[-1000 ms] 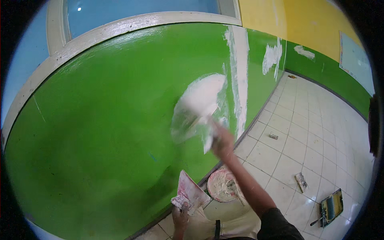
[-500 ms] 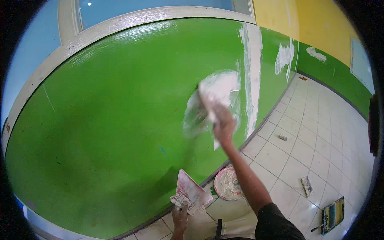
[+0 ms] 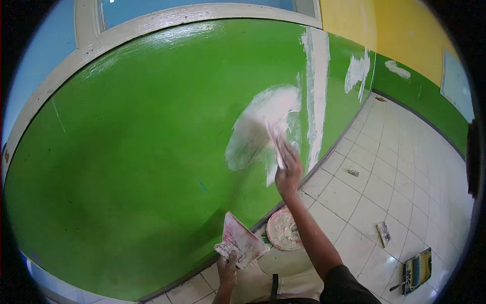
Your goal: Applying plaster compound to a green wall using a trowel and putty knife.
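Observation:
My right hand (image 3: 290,171) is closed on a thin, pale putty spreader (image 3: 274,138), slightly blurred by motion. Its blade lies at a wet white putty patch (image 3: 249,133) on the green wall (image 3: 147,126). The smear is thick and white at the upper right, thinner and see-through toward the lower left. Lower down, near the wall's base, my left hand (image 3: 227,272) grips a pinkish, roughly triangular putty board (image 3: 244,237) smeared with white residue. Beside the board, on the floor, sits a round tub (image 3: 269,223) of whitish putty, partly covered by my right forearm.
A vertical white putty strip (image 3: 317,91) runs down the wall, with another patch (image 3: 357,73) further right. On the tiled floor (image 3: 364,202) lie two small blocks (image 3: 383,234) (image 3: 353,172) and a paint tray (image 3: 419,272). A white window frame (image 3: 202,12) borders the wall above.
My right hand and the spreader have moved right and slightly down across the patch, uncovering more of the smear to their left. My left hand still holds the board in nearly the same place.

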The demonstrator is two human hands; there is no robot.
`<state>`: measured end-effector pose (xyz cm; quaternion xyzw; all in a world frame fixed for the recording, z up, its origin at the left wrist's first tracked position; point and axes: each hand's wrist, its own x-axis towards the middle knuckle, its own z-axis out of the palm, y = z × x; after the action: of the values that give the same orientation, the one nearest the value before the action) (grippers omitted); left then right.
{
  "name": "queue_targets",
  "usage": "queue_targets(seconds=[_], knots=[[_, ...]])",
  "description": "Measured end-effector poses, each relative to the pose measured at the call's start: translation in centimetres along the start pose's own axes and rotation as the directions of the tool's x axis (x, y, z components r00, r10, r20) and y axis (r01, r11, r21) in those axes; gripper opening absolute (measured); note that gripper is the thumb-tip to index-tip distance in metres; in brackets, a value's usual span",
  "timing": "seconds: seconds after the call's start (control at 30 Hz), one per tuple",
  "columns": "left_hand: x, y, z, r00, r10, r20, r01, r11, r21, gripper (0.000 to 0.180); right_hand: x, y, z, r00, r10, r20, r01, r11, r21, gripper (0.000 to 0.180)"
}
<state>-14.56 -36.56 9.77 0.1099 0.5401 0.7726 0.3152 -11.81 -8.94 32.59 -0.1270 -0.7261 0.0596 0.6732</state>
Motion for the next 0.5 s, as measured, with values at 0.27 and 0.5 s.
queue_targets(seconds=[0.27, 0.5], knots=[[0.4, -1.3, 1.3, 0.998, -0.056, 0.006, 0.055, 0.946, -0.319, 0.027, -9.8, -3.4, 4.1, 0.929, -0.040, 0.369, -0.056, 0.967, 0.247, 0.057], [0.8, 0.0, 1.6, 0.994, -0.106, 0.014, 0.107, 0.970, -0.218, 0.026, -11.1, -2.9, 0.8, 0.978, 0.099, 0.184, -0.134, 0.974, 0.185, 0.046]])
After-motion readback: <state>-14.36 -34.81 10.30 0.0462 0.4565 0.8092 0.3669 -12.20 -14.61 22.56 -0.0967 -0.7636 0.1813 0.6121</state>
